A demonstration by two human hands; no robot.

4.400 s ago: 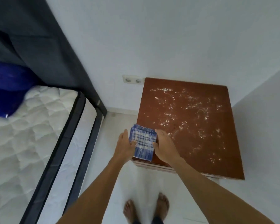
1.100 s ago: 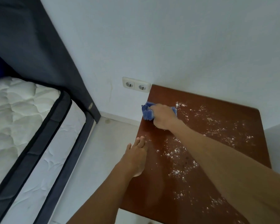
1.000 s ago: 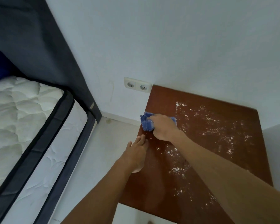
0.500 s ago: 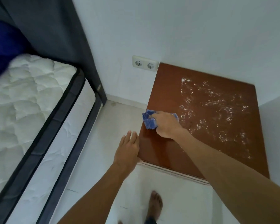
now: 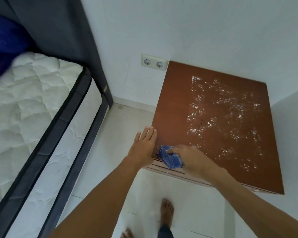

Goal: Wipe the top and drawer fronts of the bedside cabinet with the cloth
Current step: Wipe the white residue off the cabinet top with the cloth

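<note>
Over the last 0.5 s the right hand (image 5: 189,158) has dragged the crumpled blue-and-white checked cloth (image 5: 170,159) down the left side of the brown wooden bedside cabinet top (image 5: 172,103) to its near left corner. There the cloth now spills a little over the near edge. The left hand (image 5: 143,146) stays just beside the cabinet's left edge near that corner, fingers straight and together, its grip released and holding nothing. The right hand's grip is clenched round the cloth, with fingers curled over the bunch and pressing it to the surface.

Under the near edge shows a pale strip (image 5: 155,166), probably the top of the drawer fronts, though too little of it is visible to be sure. The left strip of the top is bare. Scattered white powder (image 5: 220,115) covers the middle and right, from far to near. I judge 1 pass done, with most of the top and the drawer fronts to come.

The cloth looks soft, light and limp, so it will likely bunch and fold under itself instead of sliding flat. It is best held as a wad under the palm with loose corners tucked in, giving a broad pressing face. The powder is loose and may drop off the near edge onto the pale floor (image 5: 127,121).
</note>
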